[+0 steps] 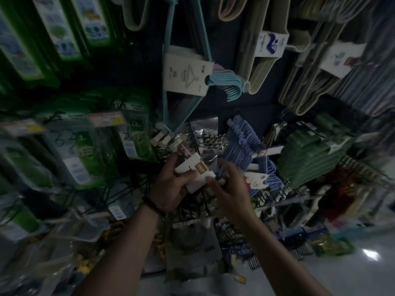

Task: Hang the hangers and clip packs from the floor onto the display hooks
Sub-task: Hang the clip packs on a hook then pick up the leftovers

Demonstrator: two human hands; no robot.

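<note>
- From the head camera: a dim shop wall packed with hanging things.
- Left hand (171, 184) curled round the white card of a clip pack (192, 174), thumb on top.
- Right hand (229, 189) pinching the other end of the same pack, fingertips bent in tight.
- Clip pack held up in the middle, close to the wall and well above the floor (352, 274).
- Not clear yet whether on a hook or not: hook tip too dark and blurry to pick out.
- Just behind the pack: shiny bags of clips (211, 139) already hanging.
- Blue hangers (243, 142) just to the right, green hangers (310, 154) further right, teal hangers (226, 82) above.
- Now, probably the hanging step for this one pack.
- To do it well: keep the card flat and facing the wall.
- Find the hole at the top of the card first.
- Line the hole up with the hook tip, then slide straight back.
- Go slowly, to keep the bags behind from getting knocked off.
- Hold on with both hands until the hole catches.
- Let go gently, one hand at a time, then check for a straight hang.
</note>
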